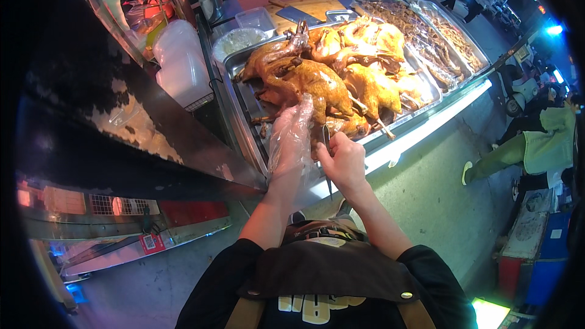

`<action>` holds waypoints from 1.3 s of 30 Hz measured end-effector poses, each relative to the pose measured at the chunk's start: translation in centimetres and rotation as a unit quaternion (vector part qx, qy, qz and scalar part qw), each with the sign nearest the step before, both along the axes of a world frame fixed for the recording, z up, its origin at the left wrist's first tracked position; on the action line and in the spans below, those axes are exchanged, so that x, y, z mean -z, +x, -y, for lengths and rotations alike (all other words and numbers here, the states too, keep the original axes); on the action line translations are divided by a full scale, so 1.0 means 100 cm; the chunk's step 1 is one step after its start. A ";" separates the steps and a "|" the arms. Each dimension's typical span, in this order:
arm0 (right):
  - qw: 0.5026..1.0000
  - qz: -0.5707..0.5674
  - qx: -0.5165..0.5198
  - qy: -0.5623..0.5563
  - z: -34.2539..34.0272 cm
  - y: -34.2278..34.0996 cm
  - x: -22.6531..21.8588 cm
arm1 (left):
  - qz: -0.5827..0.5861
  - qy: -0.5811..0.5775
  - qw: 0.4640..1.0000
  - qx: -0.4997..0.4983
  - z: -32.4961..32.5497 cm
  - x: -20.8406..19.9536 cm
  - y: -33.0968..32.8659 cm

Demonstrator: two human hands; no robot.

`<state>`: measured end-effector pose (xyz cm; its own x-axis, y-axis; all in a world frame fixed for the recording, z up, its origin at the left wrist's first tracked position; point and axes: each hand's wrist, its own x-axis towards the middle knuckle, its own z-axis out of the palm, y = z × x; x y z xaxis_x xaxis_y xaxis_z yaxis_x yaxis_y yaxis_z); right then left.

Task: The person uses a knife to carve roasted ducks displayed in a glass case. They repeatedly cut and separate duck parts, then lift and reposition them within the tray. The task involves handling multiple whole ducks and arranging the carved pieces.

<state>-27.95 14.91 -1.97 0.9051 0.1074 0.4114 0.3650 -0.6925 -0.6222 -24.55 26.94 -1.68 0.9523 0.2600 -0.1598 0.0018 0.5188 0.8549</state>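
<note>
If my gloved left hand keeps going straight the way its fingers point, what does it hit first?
Probably the glossy golden-brown roast bird at the front of the pile in the metal tray; the left hand's fingertips already look right at it, though depth is unclear.

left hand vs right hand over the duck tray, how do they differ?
The left hand wears a clear plastic glove; the right hand is bare. The left hand lies open, fingers spread on a roast duck; the right hand is closed around thin metal tongs. The left hand reaches further into the tray; the right hand stays at its near edge. Both come from black sleeves.
</note>
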 end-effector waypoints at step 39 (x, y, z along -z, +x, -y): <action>0.998 0.020 -0.043 0.032 0.004 -0.002 0.005 | -0.024 0.029 0.999 0.005 -0.001 0.000 0.002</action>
<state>-28.10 14.52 -2.50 0.8762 0.1567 0.4558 0.4472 -0.6171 -0.6475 -24.35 27.03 -1.69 0.9466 0.2604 -0.1900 0.0486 0.4673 0.8828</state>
